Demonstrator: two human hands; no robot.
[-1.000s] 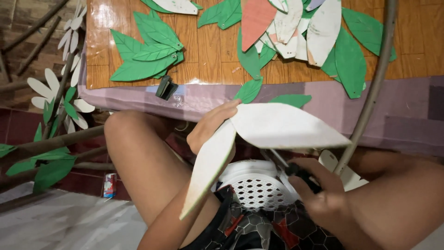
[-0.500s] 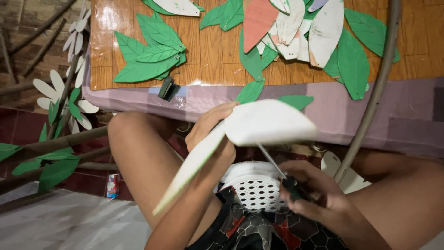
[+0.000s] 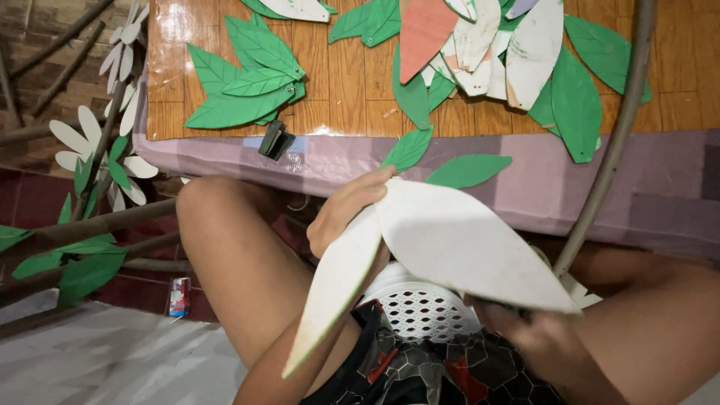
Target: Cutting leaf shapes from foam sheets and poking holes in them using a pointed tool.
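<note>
My left hand [image 3: 345, 210] grips the joined ends of two large white leaf-shaped cutouts held over my lap. One cutout [image 3: 465, 244] spreads flat to the right; the other [image 3: 334, 292] hangs down to the lower left and shows a thin green edge. My right hand [image 3: 536, 341] sits under the far tip of the flat cutout and is mostly hidden by it. Whether it holds anything cannot be seen. A white perforated plastic stool [image 3: 420, 311] shows between my legs.
A low wooden table [image 3: 352, 97] ahead carries piles of green leaf cutouts [image 3: 244, 79], white cutouts [image 3: 532, 45] and a reddish one [image 3: 424, 30]. A black clip [image 3: 275, 140] lies at its edge. A curved metal rod [image 3: 611, 142] crosses right. Branches with leaves [image 3: 90, 165] stand left.
The head view has dropped and closed in. The flat white cutout has lowered over my right hand, hiding the dark tool it held before. The hanging cutout has swung slightly.
</note>
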